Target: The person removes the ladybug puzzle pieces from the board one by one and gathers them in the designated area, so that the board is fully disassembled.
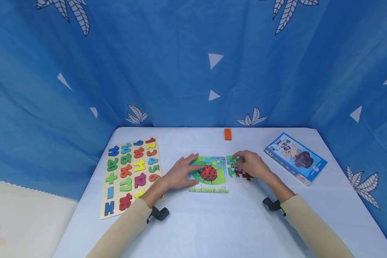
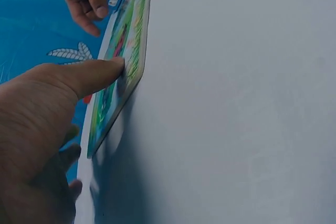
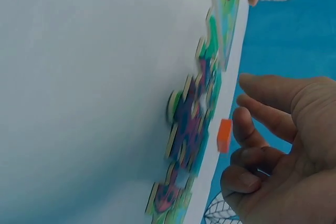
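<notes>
A square ladybug picture board (image 1: 209,174) lies on the white table in front of me. My left hand (image 1: 180,174) spreads its fingers over the board's left side; in the left wrist view its thumb (image 2: 102,72) rests against the picture face near the edge. Several joined green, red and dark jigsaw pieces (image 1: 231,172) lie against the board's right side, partly hidden by my right hand (image 1: 252,164). In the right wrist view that hand hovers beside the pieces (image 3: 189,119), fingers loosely bent, thumb and fingertips apart with nothing between them.
On the left lies a wooden number board (image 1: 129,175) with coloured digits. A blue box (image 1: 295,157) with a hat picture lies at the right. Near the table's back edge is a small orange block (image 1: 228,134). Blue curtain (image 1: 193,71) hangs behind the table.
</notes>
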Motion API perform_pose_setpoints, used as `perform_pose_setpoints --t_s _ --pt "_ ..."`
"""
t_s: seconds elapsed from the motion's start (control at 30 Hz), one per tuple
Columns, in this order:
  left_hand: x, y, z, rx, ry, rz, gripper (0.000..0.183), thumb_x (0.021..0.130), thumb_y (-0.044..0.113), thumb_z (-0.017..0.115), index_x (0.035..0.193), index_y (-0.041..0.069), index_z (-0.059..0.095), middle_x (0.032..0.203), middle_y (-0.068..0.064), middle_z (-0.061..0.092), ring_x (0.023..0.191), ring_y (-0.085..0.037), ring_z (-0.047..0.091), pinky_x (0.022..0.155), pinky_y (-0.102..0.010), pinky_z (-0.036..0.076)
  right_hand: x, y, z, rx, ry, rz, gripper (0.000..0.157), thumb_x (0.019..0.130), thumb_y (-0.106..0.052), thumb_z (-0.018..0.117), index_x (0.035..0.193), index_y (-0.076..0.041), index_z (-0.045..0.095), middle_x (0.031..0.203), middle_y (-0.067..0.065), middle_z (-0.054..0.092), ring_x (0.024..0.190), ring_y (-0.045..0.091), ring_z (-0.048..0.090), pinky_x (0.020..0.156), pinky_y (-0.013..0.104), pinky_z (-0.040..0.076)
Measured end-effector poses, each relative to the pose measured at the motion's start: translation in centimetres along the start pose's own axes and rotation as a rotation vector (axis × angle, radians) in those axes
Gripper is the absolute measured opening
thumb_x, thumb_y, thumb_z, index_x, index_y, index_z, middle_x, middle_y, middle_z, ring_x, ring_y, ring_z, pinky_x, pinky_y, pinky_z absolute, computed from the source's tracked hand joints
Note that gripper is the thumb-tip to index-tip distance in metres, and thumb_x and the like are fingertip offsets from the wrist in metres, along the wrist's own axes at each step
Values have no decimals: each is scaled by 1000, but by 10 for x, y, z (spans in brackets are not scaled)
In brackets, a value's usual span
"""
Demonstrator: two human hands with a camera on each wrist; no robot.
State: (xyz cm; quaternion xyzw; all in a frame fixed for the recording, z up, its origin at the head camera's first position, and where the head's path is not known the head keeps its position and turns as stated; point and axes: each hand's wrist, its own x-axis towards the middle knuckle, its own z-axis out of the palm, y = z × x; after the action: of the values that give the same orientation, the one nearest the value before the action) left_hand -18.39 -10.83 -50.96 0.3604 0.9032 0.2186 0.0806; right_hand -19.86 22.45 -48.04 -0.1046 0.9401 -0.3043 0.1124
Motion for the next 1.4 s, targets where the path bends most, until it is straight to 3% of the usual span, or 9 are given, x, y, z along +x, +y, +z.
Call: perform_pose_setpoints --t_s 0.17,0.33,0.47,0.6,0.83,1.17,1.4 --pt "1 5 1 -33 -54 116 44 96 23 69 139 30 62 165 -11 27 153 -30 20 121 -55 20 -6 -9 8 18 -48 -101 32 94 -17 70 125 -9 70 85 2 60 64 15 53 54 30 44" --pt "2 8 2 2 -118 153 44 100 18 63 138 39 62 165 -3 29 155 -29 16 121 -59 14 -13 -17 22 -21 -113 -214 30 91 -18 75 120 -10 73 81 -6 60 73 11 51 65 28 43" --pt "2 10 2 71 -142 167 42 103 21 59 139 43 60 164 0 31 155 -30 16 120 -62 13 -19 -22 29 -35 -155 -254 29 91 -20 76 119 -12 75 81 -9 59 76 11 52 68 29 44" --pt "2 13 1 120 -159 164 44 103 21 57 140 46 57 165 1 30 154 -29 16 120 -63 14 -24 -26 34 -53 -176 -254 30 90 -23 77 118 -14 76 83 -10 58 75 10 51 68 28 44" --pt "1 16 -1 149 -176 145 47 104 20 56 141 48 54 166 3 26 155 -28 16 120 -62 14 -25 -29 39 -70 -142 -238 28 88 -24 79 115 -16 75 82 -11 58 76 10 52 69 28 44" --pt "0 18 -1 148 -183 131 45 105 23 55 142 49 53 166 3 26 154 -28 17 120 -62 15 -20 -36 44 -20 -132 -145 22 87 -22 80 107 -16 75 80 -6 57 74 12 51 66 30 42" --pt "1 17 0 142 -187 130 44 105 24 55 141 49 54 166 3 26 154 -28 17 120 -62 14 -20 -34 42 79 -130 -132 16 88 -19 78 103 -18 72 86 -6 60 79 14 54 69 30 46"
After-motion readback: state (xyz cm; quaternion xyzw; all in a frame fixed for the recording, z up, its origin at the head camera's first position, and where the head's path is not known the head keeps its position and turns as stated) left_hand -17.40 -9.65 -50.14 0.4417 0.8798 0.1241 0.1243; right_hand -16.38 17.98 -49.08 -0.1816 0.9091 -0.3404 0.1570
